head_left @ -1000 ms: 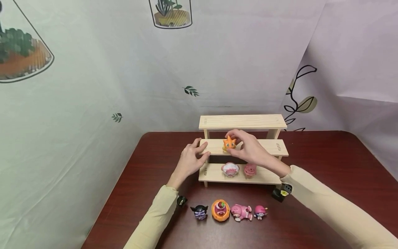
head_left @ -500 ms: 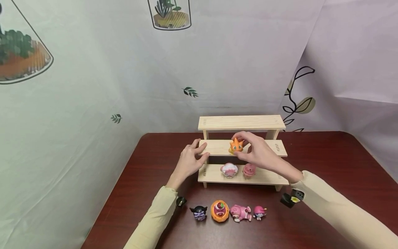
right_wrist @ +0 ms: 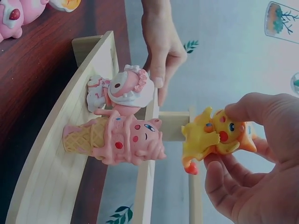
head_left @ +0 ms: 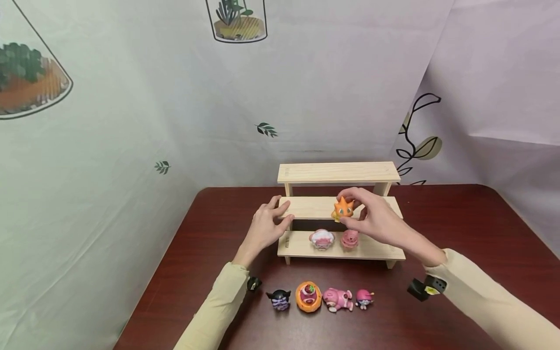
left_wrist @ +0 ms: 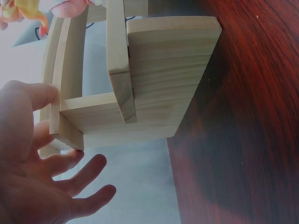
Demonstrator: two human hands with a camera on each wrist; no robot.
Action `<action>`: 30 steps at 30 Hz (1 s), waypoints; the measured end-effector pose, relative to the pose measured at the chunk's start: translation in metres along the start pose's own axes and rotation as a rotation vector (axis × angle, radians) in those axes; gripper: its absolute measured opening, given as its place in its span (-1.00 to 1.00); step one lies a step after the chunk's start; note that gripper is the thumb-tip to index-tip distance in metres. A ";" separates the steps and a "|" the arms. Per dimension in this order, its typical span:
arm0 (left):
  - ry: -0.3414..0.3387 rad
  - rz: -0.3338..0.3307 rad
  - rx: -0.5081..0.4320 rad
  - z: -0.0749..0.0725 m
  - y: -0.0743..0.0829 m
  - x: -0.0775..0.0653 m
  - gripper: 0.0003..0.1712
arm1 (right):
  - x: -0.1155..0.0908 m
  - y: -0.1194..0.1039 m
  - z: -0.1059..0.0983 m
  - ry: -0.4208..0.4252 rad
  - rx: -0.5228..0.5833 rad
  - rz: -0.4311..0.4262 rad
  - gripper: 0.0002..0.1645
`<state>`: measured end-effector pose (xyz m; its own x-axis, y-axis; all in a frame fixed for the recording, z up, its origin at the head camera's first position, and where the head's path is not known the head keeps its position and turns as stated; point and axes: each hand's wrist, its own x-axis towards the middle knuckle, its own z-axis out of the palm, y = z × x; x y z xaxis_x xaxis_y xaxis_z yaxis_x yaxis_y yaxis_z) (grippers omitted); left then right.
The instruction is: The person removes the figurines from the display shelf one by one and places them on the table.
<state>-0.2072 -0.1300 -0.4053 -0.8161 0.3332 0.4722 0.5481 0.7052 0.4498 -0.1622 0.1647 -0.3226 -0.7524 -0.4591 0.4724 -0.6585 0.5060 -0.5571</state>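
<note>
A three-tier wooden display shelf [head_left: 339, 170] stands at the back of the table. My left hand [head_left: 266, 224] pinches the left end of its middle board, thumb on one side and fingers on the other in the left wrist view. Between thumb and fingers my right hand [head_left: 378, 218] holds an orange and yellow toy figurine [right_wrist: 205, 135] with a red-tipped tail, over the middle board's right half. On the lowest board stand a white and pink figurine [head_left: 322, 239] and a pink ice-cream-cone figurine [right_wrist: 112, 137].
In front of the shelf lies a row of toys: a black and purple figurine [head_left: 280, 300], an orange round cake-like toy [head_left: 308, 296], a pink bear-like figurine [head_left: 337, 299] and a small magenta-headed figurine [head_left: 364, 299]. The dark red table [head_left: 455, 233] meets a pale patterned cloth [head_left: 332, 87] behind.
My right hand has carried the orange figurine rightward along the middle board, from near its centre toward its right half. My left hand has stayed at the board's left end.
</note>
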 end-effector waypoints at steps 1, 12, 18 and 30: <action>0.000 -0.001 -0.001 0.000 0.000 0.000 -0.48 | -0.002 0.000 -0.001 0.005 -0.005 -0.006 -0.51; 0.000 -0.003 -0.001 -0.001 0.002 0.000 -0.48 | -0.016 -0.006 -0.009 0.019 0.012 -0.012 -0.47; 0.004 0.003 0.002 0.000 0.001 0.001 -0.49 | -0.024 -0.009 -0.012 0.037 -0.013 -0.029 -0.45; 0.006 0.012 0.005 0.000 0.001 0.000 -0.49 | -0.042 -0.009 -0.020 0.075 -0.054 -0.058 -0.46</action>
<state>-0.2071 -0.1294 -0.4046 -0.8084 0.3379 0.4820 0.5570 0.7040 0.4405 -0.1246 0.1937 -0.3240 -0.7108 -0.4341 0.5535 -0.6994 0.5197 -0.4906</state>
